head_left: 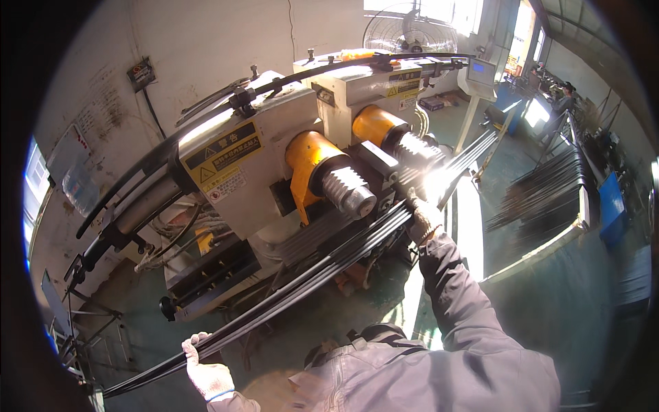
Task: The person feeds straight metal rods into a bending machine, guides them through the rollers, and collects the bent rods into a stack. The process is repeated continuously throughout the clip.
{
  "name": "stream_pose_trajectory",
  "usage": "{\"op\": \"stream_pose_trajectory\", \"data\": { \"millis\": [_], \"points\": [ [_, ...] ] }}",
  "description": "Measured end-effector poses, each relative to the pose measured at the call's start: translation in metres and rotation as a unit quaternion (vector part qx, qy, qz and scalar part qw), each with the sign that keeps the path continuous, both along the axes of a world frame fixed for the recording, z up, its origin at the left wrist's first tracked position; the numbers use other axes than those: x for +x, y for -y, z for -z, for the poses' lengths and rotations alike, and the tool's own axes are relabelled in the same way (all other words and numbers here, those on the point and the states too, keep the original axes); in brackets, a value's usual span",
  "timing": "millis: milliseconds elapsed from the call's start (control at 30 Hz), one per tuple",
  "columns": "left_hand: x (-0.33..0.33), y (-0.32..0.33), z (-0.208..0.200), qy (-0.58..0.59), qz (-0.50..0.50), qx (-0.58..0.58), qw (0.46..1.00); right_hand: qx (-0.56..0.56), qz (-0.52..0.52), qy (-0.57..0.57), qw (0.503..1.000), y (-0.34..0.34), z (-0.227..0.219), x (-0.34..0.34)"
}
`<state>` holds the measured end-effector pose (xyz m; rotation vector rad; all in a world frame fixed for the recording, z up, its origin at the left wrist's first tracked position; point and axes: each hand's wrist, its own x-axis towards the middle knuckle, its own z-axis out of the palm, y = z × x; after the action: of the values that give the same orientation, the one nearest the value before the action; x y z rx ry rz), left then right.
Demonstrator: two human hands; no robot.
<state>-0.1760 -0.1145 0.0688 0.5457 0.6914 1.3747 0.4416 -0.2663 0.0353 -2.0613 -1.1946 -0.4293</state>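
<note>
A bundle of long, thin dark metal rods (343, 253) slants across the view, from the lower left up past the front of a machine. My left hand (208, 374), in a pale knit glove, is closed at the bundle's near-left stretch, thumb and fingertips against the rods. Farther up, my gloved right hand (424, 218) grips the same bundle beside the machine's dark clamp block (376, 161). Its fingers are partly hidden by the rods and glare. Close to that hand are two ridged metal rollers, the nearer roller (349, 189) and the farther roller (419, 152), both behind yellow collars.
The pale machine body (230, 165) carries warning labels and a long black curved bar (137, 172). A control box (478, 77) stands on a post at the far right. More rods (542, 192) lie on a rack to the right. A large fan (410, 31) and a distant person (564, 103) are behind.
</note>
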Motion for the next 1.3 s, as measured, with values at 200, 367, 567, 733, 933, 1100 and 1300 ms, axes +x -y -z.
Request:
{"op": "stream_pose_trajectory", "data": {
  "millis": [200,367,567,733,933,1100,1300],
  "points": [
    [0.05,-0.055,0.009,-0.038,-0.061,-0.106,0.992,0.013,0.053,-0.042,0.998,-0.051,0.048,0.03],
    [0.085,-0.064,0.017,-0.145,-0.038,-0.255,0.955,0.005,0.067,-0.172,0.983,-0.09,0.095,0.059],
    [0.088,-0.083,0.04,-0.054,0.035,-0.316,0.947,0.061,0.072,-0.18,0.979,-0.128,0.104,0.083],
    [0.05,-0.102,0.041,-0.053,0.022,-0.229,0.972,-0.018,0.1,-0.142,0.985,-0.12,0.093,0.074],
    [0.054,-0.1,0.043,-0.036,-0.06,-0.155,0.985,0.242,0.043,-0.395,0.885,-0.125,0.082,0.053],
    [0.11,-0.091,0.053,-0.172,-0.005,-0.141,0.975,0.297,0.057,-0.479,0.824,-0.122,0.055,0.034],
    [0.147,-0.095,0.061,0.046,0.041,-0.142,0.988,0.332,0.043,-0.624,0.706,-0.11,0.02,0.023]
  ]
}}
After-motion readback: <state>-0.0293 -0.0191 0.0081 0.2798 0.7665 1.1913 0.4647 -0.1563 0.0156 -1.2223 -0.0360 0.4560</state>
